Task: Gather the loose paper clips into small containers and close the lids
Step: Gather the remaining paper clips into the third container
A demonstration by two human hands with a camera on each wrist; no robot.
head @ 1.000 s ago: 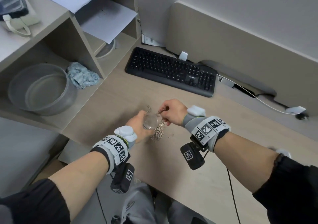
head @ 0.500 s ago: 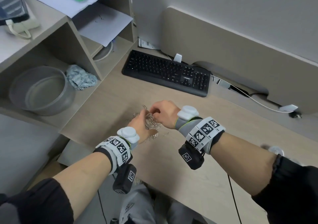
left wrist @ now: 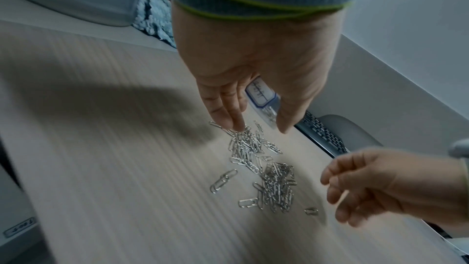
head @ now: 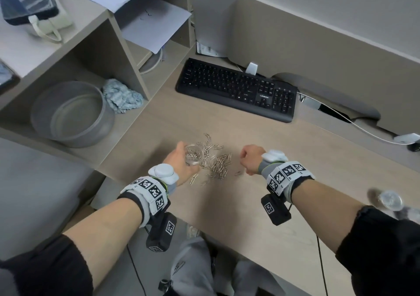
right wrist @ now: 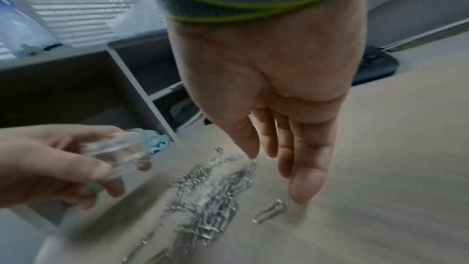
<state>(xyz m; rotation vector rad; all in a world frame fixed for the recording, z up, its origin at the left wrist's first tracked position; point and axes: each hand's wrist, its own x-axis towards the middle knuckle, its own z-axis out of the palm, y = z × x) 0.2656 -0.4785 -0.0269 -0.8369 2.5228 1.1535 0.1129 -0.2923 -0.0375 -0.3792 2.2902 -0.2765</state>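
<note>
Right hand [head: 249,159] has pulled back from clear container [head: 194,155], fingers loose, empty; left hand [head: 181,164] grips it; paper clips [head: 219,166] beside it still loose.

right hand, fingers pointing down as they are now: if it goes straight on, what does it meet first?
Probably the bare desk under the right hand, just beside the paper clips; one stray clip lies closest. Depth is unclear.
</note>
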